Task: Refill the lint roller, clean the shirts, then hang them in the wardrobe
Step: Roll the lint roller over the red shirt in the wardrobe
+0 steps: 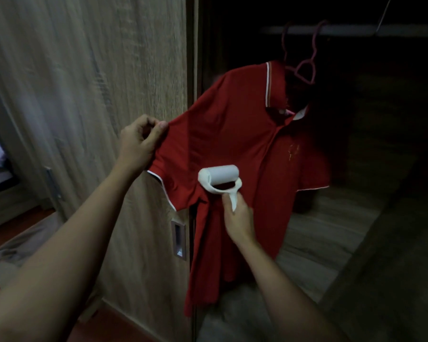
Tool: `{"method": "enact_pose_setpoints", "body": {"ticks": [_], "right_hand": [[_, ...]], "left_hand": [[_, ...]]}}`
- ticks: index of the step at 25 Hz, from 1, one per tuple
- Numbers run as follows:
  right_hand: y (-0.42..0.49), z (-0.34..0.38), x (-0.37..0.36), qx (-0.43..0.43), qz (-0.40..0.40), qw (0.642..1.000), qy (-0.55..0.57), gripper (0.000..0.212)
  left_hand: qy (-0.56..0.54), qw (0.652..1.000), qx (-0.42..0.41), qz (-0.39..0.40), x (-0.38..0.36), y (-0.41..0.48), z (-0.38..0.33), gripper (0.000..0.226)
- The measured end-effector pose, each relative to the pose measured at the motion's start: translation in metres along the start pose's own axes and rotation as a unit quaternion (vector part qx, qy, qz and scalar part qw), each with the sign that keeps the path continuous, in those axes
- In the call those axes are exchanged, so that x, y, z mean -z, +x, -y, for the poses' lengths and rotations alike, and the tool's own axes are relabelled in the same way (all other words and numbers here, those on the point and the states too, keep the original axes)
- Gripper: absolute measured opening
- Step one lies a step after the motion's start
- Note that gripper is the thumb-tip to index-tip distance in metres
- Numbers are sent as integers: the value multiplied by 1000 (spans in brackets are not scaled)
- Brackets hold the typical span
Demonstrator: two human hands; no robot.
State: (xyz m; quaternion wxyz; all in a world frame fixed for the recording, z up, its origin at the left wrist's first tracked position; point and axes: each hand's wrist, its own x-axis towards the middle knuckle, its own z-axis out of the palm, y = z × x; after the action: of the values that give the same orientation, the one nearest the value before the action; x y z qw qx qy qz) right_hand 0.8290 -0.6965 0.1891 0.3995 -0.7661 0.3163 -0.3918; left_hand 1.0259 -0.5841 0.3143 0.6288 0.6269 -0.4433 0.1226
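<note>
My left hand (139, 141) pinches the shirt's (232, 134) sleeve and holds it stretched out sideways. My right hand (239, 218) is curled round the handle of the white roller (219, 177), whose drum lies against the shirt's front just above that hand. The shirt hangs from a pink hanger (304, 70) up beyond my right hand. Behind my left hand stands the wardrobe door (84, 70).

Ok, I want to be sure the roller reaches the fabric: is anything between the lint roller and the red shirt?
Nothing visible. The lint roller, held in the right hand, appears to rest on the shirt front near the armpit. The left hand pinches the sleeve out to the side, clear of the roller.
</note>
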Motion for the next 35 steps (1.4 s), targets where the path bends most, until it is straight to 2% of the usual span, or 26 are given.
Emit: {"method": "enact_pose_setpoints", "body": {"ticks": [2,4,7,10,14,16,18,20,21,23,25,27,28,32,33,35], "right_hand": [[31,15,22,40,-27,997,-53,28],[65,47,45,116,-57,986,-103,37],[94,75,61,189,-52,970,-147,43],[101,43,66,151,-3,963,-224,43],[104,-15,80,60,78,928,-359,48],[108,-9,78,94,64,941,-320,46],[110,9,72,136,31,968,-211,40],[111,16,66,137,-4,983,-123,38],[110,9,63,117,-7,987,-109,39],[96,-24,53,50,25,987,-149,41],[69,-63,40,-34,109,973,-201,45],[47,-76,35,-73,158,964,-204,46],[48,-73,36,-69,147,969,-184,46],[87,-10,46,0,-8,1000,-22,32],[90,-1,45,28,-26,999,1,28],[77,-9,31,41,-3,999,3,27]], "left_hand": [[2,1000,0,-8,-2,-2,0,20],[6,1000,-1,-18,-3,-3,1,21],[10,999,-7,-31,-4,-3,2,22],[22,999,-10,-38,-4,-2,2,21],[28,998,-3,-49,-4,0,4,18],[21,998,-4,-58,-5,-1,4,19],[11,998,-7,-58,-8,-3,5,19],[12,998,-8,-63,-9,-4,4,22],[15,998,-5,-65,-10,-4,4,23],[16,998,-3,-67,-10,-4,3,23],[12,997,-1,-72,-10,-5,2,24],[23,997,0,-69,-10,-6,2,24],[28,997,1,-68,-10,-5,1,24],[27,997,8,-67,-10,-5,2,19],[24,997,8,-69,-10,-5,2,18],[29,997,7,-73,-9,-6,4,18]]}}
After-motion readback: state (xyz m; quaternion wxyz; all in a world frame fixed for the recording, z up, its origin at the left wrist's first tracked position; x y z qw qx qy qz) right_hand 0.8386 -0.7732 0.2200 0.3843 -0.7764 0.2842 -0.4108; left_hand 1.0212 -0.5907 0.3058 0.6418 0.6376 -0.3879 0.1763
